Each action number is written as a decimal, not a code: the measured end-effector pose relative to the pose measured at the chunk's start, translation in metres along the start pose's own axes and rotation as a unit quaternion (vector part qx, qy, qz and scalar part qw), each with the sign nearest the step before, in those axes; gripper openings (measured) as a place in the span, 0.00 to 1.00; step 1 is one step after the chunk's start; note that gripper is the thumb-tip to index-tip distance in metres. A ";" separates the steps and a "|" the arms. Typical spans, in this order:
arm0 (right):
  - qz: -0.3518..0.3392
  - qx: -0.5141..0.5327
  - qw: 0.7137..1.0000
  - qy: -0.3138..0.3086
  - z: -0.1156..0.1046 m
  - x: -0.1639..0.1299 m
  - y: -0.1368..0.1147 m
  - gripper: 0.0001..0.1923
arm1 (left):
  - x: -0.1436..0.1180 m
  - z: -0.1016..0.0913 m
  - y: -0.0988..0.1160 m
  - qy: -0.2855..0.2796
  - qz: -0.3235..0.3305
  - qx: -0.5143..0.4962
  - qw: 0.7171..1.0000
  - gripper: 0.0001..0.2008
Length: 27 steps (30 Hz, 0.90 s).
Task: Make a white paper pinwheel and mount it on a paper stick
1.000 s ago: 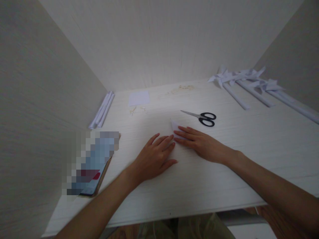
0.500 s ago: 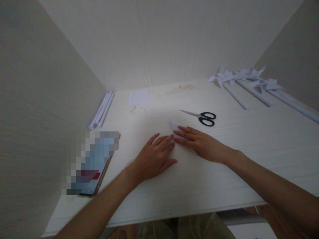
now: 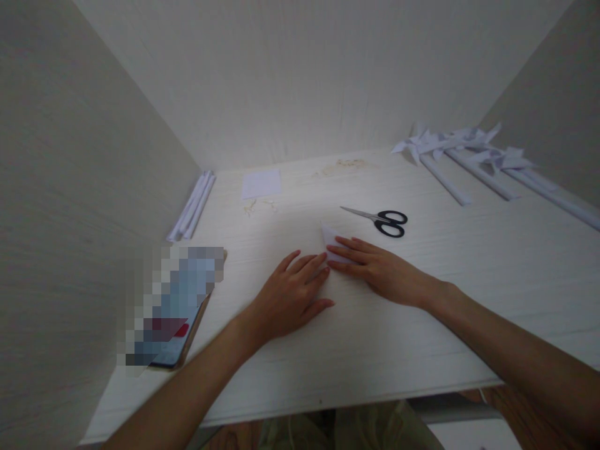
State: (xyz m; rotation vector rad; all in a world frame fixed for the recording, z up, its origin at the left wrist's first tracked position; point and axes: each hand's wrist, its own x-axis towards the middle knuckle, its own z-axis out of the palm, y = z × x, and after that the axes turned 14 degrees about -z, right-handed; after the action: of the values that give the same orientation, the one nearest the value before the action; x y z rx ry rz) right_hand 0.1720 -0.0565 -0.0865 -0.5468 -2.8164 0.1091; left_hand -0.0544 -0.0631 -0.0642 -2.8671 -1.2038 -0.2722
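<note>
Both hands lie flat, palms down, on the white table (image 3: 422, 325), with their fingertips meeting over a small folded piece of white paper (image 3: 330, 237). The left hand (image 3: 288, 300) rests with its fingers extended and close together, the thumb held out to the side, and its fingertips touch the paper's near edge. The right hand (image 3: 382, 272) presses its straight, nearly joined fingers onto the paper, covering most of it (only a pointed corner shows beyond the fingertips). Neither hand pinches or grips anything.

The paper sits near the middle of the table, just in front of the black-handled scissors (image 3: 382, 220), which lie closed and apart from it. Farther back, a square white sheet (image 3: 261, 184) lies flat. A bundle of rolled paper sticks (image 3: 192, 209) rests along the left wall, and several paper pinwheels on long rolled stems (image 3: 462, 159) lie at the far right. A phone (image 3: 175, 306) (its screen blurred) lies at the left near the left forearm.
</note>
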 end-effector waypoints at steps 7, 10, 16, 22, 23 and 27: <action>-0.004 -0.005 1.000 -0.004 0.001 0.000 0.001 0.29 | 0.001 0.000 0.000 -0.006 -0.003 -0.003 1.000 0.23; -0.001 -0.004 1.000 -0.006 0.000 0.000 0.000 0.29 | 0.000 0.001 -0.001 -0.008 -0.005 -0.004 1.000 0.23; 0.000 -0.007 1.000 -0.011 -0.001 0.001 -0.001 0.29 | 0.000 0.001 0.000 -0.011 -0.006 -0.005 1.000 0.23; -0.001 -0.006 1.000 -0.008 0.000 0.000 0.000 0.29 | -0.001 0.002 -0.001 -0.006 0.001 -0.012 1.000 0.23; -0.001 -0.005 1.000 -0.006 0.000 0.000 0.000 0.29 | -0.001 0.002 -0.002 -0.003 0.005 -0.017 1.000 0.23; 0.001 -0.007 1.000 -0.006 0.002 -0.001 0.001 0.29 | 0.000 0.005 -0.004 0.016 0.014 -0.034 0.999 0.21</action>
State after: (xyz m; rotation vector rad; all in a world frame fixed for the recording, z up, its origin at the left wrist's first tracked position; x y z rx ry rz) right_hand 0.1722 -0.0562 -0.0882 -0.5528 -2.8309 0.0919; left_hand -0.0569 -0.0596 -0.0693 -2.9221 -1.1713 -0.3655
